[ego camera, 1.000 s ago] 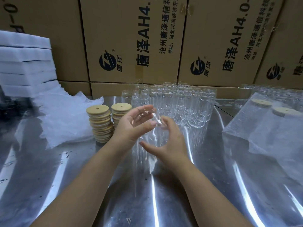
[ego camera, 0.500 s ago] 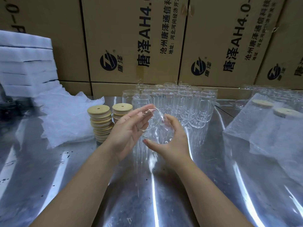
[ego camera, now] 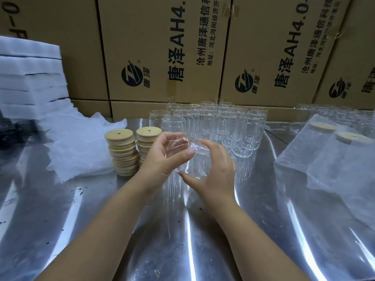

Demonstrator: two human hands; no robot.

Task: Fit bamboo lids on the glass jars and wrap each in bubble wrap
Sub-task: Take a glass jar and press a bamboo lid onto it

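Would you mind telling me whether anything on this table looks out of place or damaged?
Nothing looks broken or spilled. The only untidy thing is the left stack of bamboo lids, whose discs sit staggered rather than squarely aligned, so it looks a little crooked. The glass jar being held shows no visible crack.

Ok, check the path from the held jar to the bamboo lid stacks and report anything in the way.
Nothing visible blocks it. The left hand and right hand hold the glass jar above the table; the nearer lid stack stands just left of the left hand, nothing between them. The spare jars stand behind, off that path.
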